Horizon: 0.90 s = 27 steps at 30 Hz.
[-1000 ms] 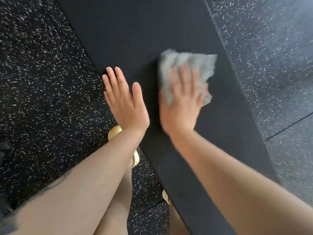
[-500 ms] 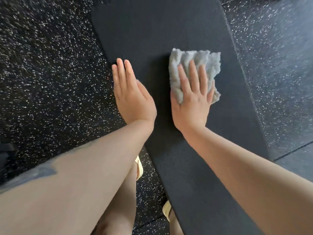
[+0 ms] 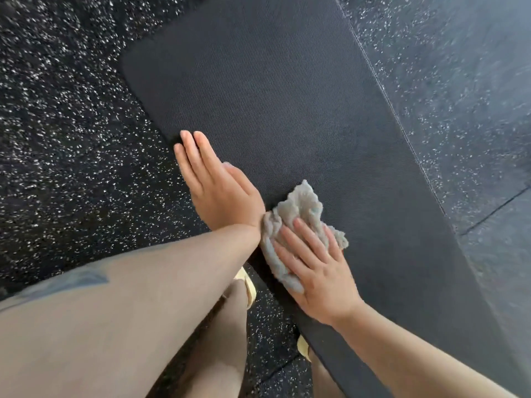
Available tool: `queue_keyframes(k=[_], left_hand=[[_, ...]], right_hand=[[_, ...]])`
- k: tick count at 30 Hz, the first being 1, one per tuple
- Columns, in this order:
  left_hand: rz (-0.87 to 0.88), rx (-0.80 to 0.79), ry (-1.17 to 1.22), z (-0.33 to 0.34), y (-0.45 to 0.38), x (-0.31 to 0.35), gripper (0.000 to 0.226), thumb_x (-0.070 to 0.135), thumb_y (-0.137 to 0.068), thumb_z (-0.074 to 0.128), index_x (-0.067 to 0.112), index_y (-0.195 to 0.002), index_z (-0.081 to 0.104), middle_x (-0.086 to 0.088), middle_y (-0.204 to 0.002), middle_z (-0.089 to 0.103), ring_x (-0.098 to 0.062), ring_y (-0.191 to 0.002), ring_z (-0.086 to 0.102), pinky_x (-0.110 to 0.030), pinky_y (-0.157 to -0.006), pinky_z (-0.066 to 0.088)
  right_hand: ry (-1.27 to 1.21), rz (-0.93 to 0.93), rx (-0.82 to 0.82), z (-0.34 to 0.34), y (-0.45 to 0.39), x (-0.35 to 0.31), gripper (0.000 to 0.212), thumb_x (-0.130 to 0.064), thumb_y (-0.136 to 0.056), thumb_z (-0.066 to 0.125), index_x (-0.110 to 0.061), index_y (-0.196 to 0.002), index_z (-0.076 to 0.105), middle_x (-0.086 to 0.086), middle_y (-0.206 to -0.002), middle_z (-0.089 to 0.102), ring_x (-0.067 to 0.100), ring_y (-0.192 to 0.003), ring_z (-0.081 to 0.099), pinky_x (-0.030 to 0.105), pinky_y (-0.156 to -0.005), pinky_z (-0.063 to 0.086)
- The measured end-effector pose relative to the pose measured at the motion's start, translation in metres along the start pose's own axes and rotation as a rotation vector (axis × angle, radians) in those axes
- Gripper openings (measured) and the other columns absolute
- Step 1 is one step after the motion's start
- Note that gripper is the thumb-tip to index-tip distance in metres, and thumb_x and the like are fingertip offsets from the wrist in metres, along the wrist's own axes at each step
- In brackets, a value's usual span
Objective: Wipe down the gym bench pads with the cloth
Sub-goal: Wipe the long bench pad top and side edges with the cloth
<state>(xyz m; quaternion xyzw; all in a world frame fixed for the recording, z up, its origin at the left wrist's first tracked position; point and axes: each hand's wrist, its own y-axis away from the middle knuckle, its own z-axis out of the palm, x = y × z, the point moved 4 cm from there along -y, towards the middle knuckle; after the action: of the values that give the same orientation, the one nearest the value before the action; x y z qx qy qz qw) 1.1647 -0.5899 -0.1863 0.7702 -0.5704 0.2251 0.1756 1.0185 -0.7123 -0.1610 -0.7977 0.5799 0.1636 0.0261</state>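
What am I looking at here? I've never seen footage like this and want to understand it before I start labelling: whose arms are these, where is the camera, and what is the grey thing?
There is no machine here. The camera sits on a person's head and looks forward and down, so the two bare arms reaching into the picture are that person's own.

The long black textured surface running diagonally is a gym bench pad. Around it is dark rubber floor with white speckles.

The left hand lies flat and empty on the pad, near its left edge. The right hand presses flat on a crumpled grey cloth, the wiping rag, holding it against the pad close to the left wrist.

Lower down, between the arms, you can glimpse the person's legs and yellow footwear on the floor.
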Motion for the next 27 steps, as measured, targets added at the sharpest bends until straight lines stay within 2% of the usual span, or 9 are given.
queue_keyframes(k=[3,8,11,14,16,19,21,24,27], left_hand=[[0.012,-0.013,-0.036,-0.002,0.003,0.003,0.056,0.014,-0.094,0.034,0.001,-0.148,0.029,-0.013,-0.158,0.024,-0.033,-0.146,0.018,-0.046,-0.112,0.034],[-0.004,-0.119,-0.252,-0.007,0.005,0.012,0.066,0.027,-0.093,0.032,0.009,-0.154,0.016,-0.007,-0.162,0.012,-0.024,-0.149,0.009,-0.049,-0.119,0.008],[0.377,-0.292,-0.334,-0.003,0.017,0.021,0.063,0.028,-0.095,0.026,0.017,-0.155,0.012,-0.002,-0.163,0.009,-0.02,-0.15,0.006,-0.05,-0.119,0.002],[0.806,-0.491,-0.363,0.004,0.062,0.025,0.059,0.028,-0.097,0.026,0.017,-0.155,0.016,-0.002,-0.162,0.013,-0.021,-0.149,0.009,-0.049,-0.119,0.007],[0.876,-0.525,-0.385,0.006,0.102,0.026,0.059,0.029,-0.099,0.026,0.017,-0.155,0.015,-0.002,-0.162,0.012,-0.021,-0.149,0.009,-0.048,-0.119,0.008],[0.852,-0.521,-0.406,0.011,0.157,0.037,0.059,0.03,-0.1,0.024,0.015,-0.155,0.01,-0.004,-0.163,0.008,-0.022,-0.15,0.005,-0.048,-0.119,0.005],[0.848,-0.526,-0.427,0.016,0.184,0.047,0.059,0.031,-0.099,0.023,0.015,-0.155,0.01,-0.005,-0.163,0.007,-0.023,-0.15,0.005,-0.049,-0.119,0.005],[0.898,-0.564,-0.414,0.022,0.22,0.056,0.059,0.029,-0.099,0.024,0.017,-0.155,0.012,-0.005,-0.162,0.008,-0.024,-0.15,0.005,-0.05,-0.12,0.005],[0.98,-0.575,-0.424,0.024,0.258,0.057,0.058,0.029,-0.1,0.025,0.018,-0.155,0.012,-0.006,-0.162,0.009,-0.024,-0.15,0.004,-0.05,-0.119,0.005]], right_hand=[[0.139,-0.039,-0.078,-0.019,0.042,0.084,0.058,-0.033,-0.093,0.04,-0.032,-0.149,0.025,-0.003,-0.153,0.033,0.017,-0.147,0.015,0.052,-0.113,0.025],[-0.08,1.122,0.418,-0.013,0.008,0.057,0.057,-0.034,-0.092,0.045,-0.027,-0.148,0.033,-0.001,-0.157,0.026,0.024,-0.147,0.014,0.052,-0.117,0.012],[-0.139,0.617,0.232,0.015,0.022,-0.035,0.055,-0.034,-0.092,0.046,-0.029,-0.147,0.036,-0.004,-0.157,0.026,0.022,-0.148,0.013,0.054,-0.116,0.013],[0.005,0.17,0.023,0.025,0.143,-0.026,0.06,-0.036,-0.092,0.046,-0.035,-0.149,0.028,-0.009,-0.158,0.022,0.017,-0.148,0.015,0.048,-0.116,0.019],[0.03,0.563,0.047,0.025,0.215,0.025,0.069,-0.036,-0.089,0.044,-0.039,-0.151,0.014,-0.007,-0.159,0.019,0.018,-0.148,0.011,0.05,-0.114,0.022],[-0.149,1.647,0.496,0.018,0.259,0.067,0.063,-0.038,-0.091,0.039,-0.023,-0.15,0.024,0.004,-0.157,0.025,0.027,-0.147,0.015,0.047,-0.118,0.013],[-0.159,1.873,0.652,0.021,0.226,0.055,0.061,-0.039,-0.09,0.041,-0.021,-0.148,0.033,0.003,-0.157,0.026,0.028,-0.146,0.017,0.047,-0.117,0.011],[-0.128,1.221,0.44,0.035,0.2,0.004,0.057,-0.036,-0.091,0.045,-0.027,-0.146,0.037,0.0,-0.156,0.028,0.025,-0.147,0.016,0.05,-0.117,0.009],[-0.037,0.659,0.213,0.054,0.294,-0.03,0.056,-0.035,-0.092,0.047,-0.027,-0.146,0.037,0.0,-0.155,0.03,0.025,-0.146,0.019,0.054,-0.116,0.018]])
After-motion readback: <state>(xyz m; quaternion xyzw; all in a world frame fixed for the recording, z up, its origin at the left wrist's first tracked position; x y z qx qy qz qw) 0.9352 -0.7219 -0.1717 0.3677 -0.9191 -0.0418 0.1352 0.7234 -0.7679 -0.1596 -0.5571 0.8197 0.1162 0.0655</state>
